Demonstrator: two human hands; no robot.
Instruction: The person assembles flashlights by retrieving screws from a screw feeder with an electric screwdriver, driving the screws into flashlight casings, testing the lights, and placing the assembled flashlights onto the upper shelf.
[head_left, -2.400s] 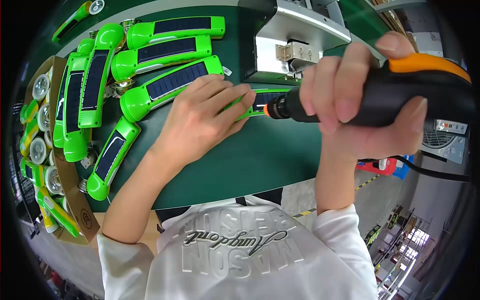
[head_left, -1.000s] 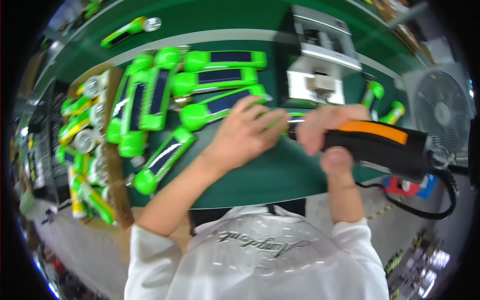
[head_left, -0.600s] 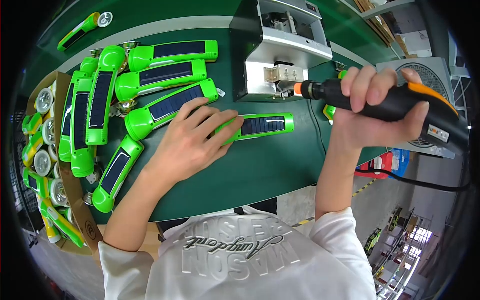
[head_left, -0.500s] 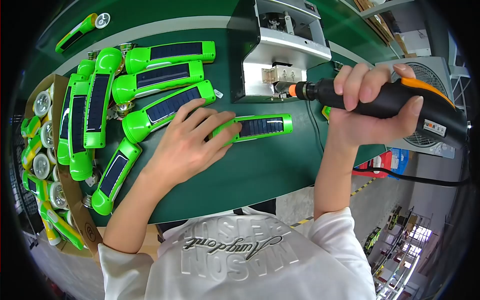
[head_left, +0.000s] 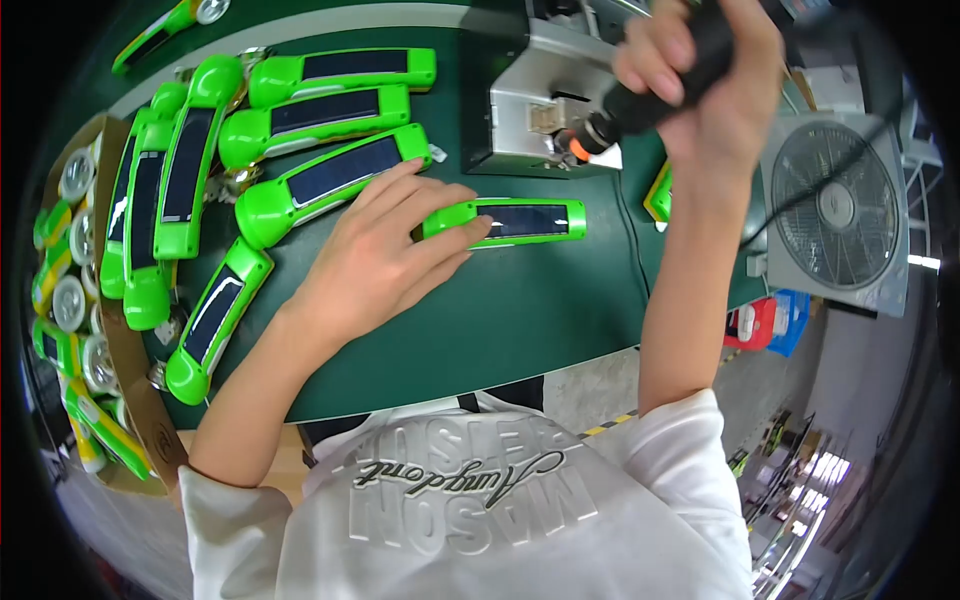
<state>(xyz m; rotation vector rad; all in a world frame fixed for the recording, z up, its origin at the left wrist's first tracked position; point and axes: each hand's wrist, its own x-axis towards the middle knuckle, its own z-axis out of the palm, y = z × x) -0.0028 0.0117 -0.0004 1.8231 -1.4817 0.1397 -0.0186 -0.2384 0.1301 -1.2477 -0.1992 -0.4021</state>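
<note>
My left hand point(head_left: 385, 255) curls its fingers over the near end of a green flashlight point(head_left: 535, 220) that lies on the table with its dark solar panel up. One of its fingers reaches over to the end of another green flashlight point(head_left: 340, 185) just beyond. In my right hand point(head_left: 725, 110) is a black electric screwdriver point(head_left: 640, 105), held tilted down. Its orange-collared tip is at the front of a silver and black screw feeder point(head_left: 515, 105); the exact contact cannot be made out.
Several more green solar flashlights point(head_left: 190, 170) lie grouped at the left. Beside them stands a cardboard box point(head_left: 125, 300) filled with flashlights. A grey fan point(head_left: 835, 205) is at the right, and a cable point(head_left: 630, 230) runs over the green table point(head_left: 450, 340).
My right hand has swung the screwdriver upward and away, so it slants down toward the feeder instead of lying nearly level. My left hand stays at the same flashlight. The whole view has shifted slightly.
</note>
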